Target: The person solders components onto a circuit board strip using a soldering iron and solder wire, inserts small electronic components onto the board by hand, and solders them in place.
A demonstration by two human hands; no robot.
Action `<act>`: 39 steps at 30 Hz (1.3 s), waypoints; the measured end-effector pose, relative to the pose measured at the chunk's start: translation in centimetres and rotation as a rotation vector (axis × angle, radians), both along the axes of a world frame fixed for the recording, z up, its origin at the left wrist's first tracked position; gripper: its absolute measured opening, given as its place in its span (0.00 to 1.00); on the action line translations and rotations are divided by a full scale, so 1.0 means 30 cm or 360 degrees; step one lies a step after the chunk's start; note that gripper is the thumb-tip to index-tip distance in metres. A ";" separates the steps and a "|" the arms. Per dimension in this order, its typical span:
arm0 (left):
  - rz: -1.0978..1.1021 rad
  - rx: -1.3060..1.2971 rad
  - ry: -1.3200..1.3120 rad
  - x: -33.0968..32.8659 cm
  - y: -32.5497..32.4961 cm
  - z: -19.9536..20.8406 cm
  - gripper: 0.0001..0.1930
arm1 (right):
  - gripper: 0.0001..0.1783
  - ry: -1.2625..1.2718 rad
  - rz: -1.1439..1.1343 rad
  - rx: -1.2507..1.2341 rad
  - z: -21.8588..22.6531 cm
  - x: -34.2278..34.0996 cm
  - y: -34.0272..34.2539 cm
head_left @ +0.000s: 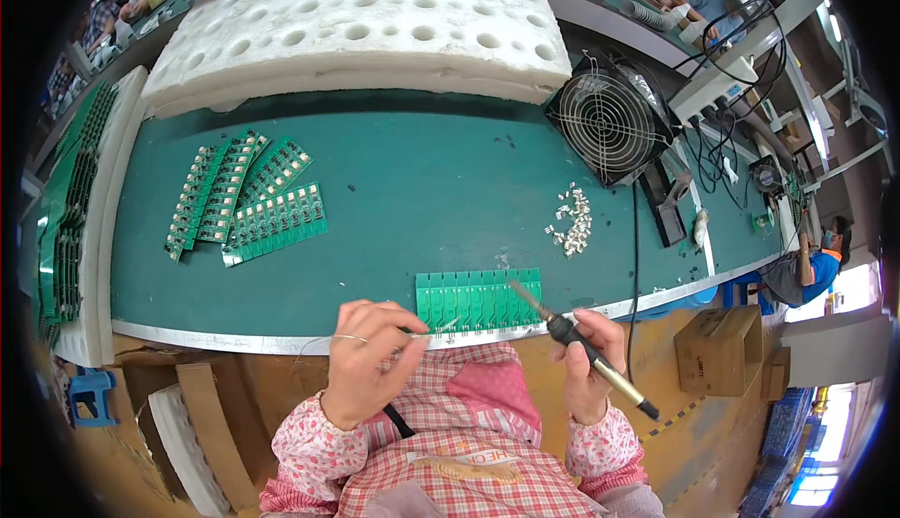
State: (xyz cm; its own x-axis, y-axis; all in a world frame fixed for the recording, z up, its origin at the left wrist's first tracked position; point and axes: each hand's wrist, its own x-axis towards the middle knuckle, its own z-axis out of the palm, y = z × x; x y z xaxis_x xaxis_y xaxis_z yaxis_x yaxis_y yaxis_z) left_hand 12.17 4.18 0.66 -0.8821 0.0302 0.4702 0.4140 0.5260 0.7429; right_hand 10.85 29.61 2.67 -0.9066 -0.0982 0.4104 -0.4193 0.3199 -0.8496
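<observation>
A strip of green circuit boards (478,298) lies face down at the table's front edge, right in front of me. My right hand (592,377) grips a soldering iron (567,332), its tip slanting up and left over the right part of the strip. Between the fingertips of my left hand (367,357) is a thin solder wire (444,328), whose end reaches the lower left part of the strip. Whether wire or tip touches the boards I cannot tell. Small white connectors (574,225) form a loose pile to the right.
Several populated board strips (274,225) overlap at the left. White foam (375,35) with holes borders the back, and more foam (111,199) holds upright boards at the left. A fan (607,122) stands back right; a black cable (636,246) runs off the front edge.
</observation>
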 end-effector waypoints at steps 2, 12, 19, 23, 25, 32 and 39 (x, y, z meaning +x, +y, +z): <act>-0.0140 -0.0120 0.0027 0.010 0.024 -0.006 0.07 | 0.16 -0.0210 -0.0041 -0.0242 -0.039 0.038 0.020; -0.0212 -0.0232 0.0013 0.013 0.031 -0.004 0.10 | 0.13 -0.0403 0.0043 -0.0407 -0.085 0.081 0.052; -0.0267 -0.0235 -0.0007 0.003 0.027 -0.011 0.12 | 0.12 -0.0443 0.0031 -0.0390 -0.114 0.073 0.053; -0.0261 -0.0228 -0.0005 0.002 0.030 -0.012 0.12 | 0.13 -0.0450 0.0039 -0.0395 -0.112 0.067 0.051; -0.0260 -0.0231 -0.0006 0.003 0.031 -0.013 0.12 | 0.13 -0.0476 0.0045 -0.0391 -0.109 0.067 0.049; -0.0236 -0.0241 -0.0002 0.002 0.038 -0.015 0.12 | 0.12 -0.0474 0.0042 -0.0375 -0.106 0.065 0.042; -0.0232 -0.0266 0.0004 0.001 0.042 -0.013 0.13 | 0.11 -0.0448 0.0043 -0.0397 -0.112 0.066 0.041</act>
